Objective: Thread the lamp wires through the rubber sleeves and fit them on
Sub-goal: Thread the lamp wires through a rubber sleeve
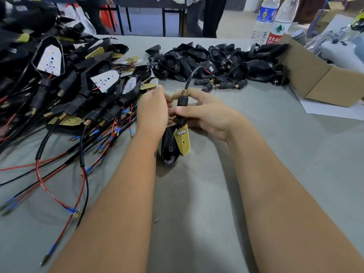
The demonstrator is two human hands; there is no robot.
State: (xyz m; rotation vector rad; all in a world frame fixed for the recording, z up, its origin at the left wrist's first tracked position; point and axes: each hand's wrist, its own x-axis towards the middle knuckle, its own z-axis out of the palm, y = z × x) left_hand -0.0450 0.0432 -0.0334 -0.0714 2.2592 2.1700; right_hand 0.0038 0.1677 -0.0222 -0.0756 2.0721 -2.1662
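At the far left a heap of finished lamps [65, 79] covers the grey table [197, 213], their black housings showing white LED boards, with red and black wires [59, 174] trailing toward the near edge and ending in blue-collared brass tips. Just right of that heap the left hand [152, 107] has its back to the camera, its fingers curled in toward the lamp held at the centre; whether they actually pinch it cannot be told. Between the two hands, a black rubber sleeve [182, 102] stands upright with a brass spring at its top and a black cable [192, 77] arching up and away. Below the sleeve hangs a black lamp housing [169, 146] with a yellow circuit board [184, 139] beside it. The right hand [206, 113] grasps the sleeve, thumb pressed across its front. Behind lies a pile of empty housings [216, 62], then two water bottles [271, 22] and a cardboard box [319, 79] at the far right.
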